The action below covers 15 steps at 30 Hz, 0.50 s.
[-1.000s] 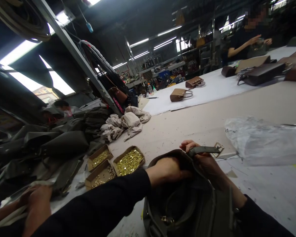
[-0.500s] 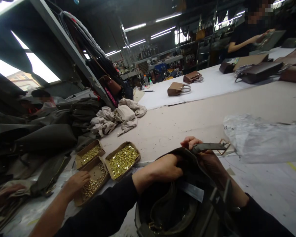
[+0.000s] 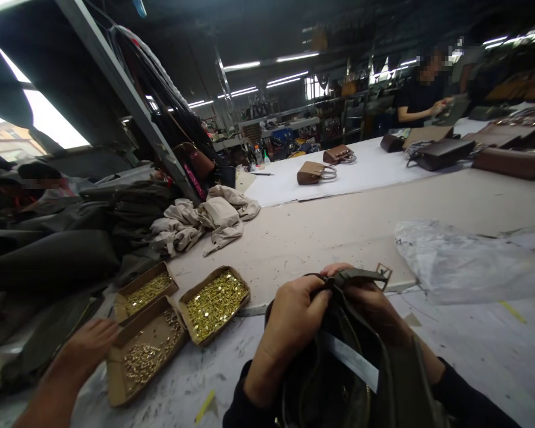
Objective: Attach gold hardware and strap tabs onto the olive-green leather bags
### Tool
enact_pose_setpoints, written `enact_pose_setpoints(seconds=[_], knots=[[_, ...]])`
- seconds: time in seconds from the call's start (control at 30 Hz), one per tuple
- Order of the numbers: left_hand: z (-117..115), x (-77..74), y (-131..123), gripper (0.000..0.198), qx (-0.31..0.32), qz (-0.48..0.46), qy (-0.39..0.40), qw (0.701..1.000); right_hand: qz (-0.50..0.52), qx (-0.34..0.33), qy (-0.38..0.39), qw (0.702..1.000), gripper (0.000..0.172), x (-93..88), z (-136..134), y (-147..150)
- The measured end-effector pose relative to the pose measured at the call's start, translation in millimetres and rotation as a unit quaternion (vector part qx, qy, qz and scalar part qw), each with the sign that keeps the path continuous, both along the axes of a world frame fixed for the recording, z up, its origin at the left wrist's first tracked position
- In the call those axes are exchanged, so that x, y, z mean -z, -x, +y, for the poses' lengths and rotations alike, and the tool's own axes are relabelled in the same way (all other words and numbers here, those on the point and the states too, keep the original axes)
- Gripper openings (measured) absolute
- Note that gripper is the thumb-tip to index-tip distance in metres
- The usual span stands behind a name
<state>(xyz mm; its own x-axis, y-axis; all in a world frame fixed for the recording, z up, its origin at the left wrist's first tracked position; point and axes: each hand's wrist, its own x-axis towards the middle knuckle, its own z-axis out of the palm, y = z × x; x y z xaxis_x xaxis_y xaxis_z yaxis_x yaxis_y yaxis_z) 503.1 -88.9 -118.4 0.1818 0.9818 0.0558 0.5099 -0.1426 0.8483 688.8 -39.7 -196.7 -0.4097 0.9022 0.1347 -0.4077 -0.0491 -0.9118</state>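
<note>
A dark olive handbag (image 3: 334,380) stands open in front of me, its zippered inside and a pale strip (image 3: 352,361) showing. My left hand (image 3: 296,318) is closed on the bag's upper rim, thumb and fingers pinched together near the base of a strap. On the far side, my right hand (image 3: 370,303) grips the rim and the strap (image 3: 361,275) from outside; part of it is hidden behind the bag. A square metal buckle (image 3: 384,274) sits at the strap's end. Whether a small part is between my left fingertips, I cannot make out.
Cardboard trays of gold-coloured rivets (image 3: 214,303) and small studs (image 3: 145,356) stand at left. Beside them is a co-worker's hand (image 3: 91,342). Beige cloth (image 3: 218,214) lies behind, clear plastic sheeting (image 3: 463,261) at right. Finished bags (image 3: 314,172) and another person (image 3: 421,95) are farther back.
My left hand has come up from inside the bag to its rim, beside my right hand. The co-worker's hand has moved left, off the stud tray. The view has shifted slightly.
</note>
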Motion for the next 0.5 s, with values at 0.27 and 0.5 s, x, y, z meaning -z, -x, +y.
enact_pose_setpoints(seconds=[0.27,0.5], knots=[[4.3,41.9,-11.7,0.018,-0.117,-0.162,-0.061,0.978,-0.267,0.022,0.008,0.964,0.072,2.0,15.5,-6.2],[-6.8,67.9,-40.2,0.014,-0.166,-0.245,-0.17,0.94,-0.332,0.17,-0.066,0.925,0.065,18.0,2.3,-22.3]])
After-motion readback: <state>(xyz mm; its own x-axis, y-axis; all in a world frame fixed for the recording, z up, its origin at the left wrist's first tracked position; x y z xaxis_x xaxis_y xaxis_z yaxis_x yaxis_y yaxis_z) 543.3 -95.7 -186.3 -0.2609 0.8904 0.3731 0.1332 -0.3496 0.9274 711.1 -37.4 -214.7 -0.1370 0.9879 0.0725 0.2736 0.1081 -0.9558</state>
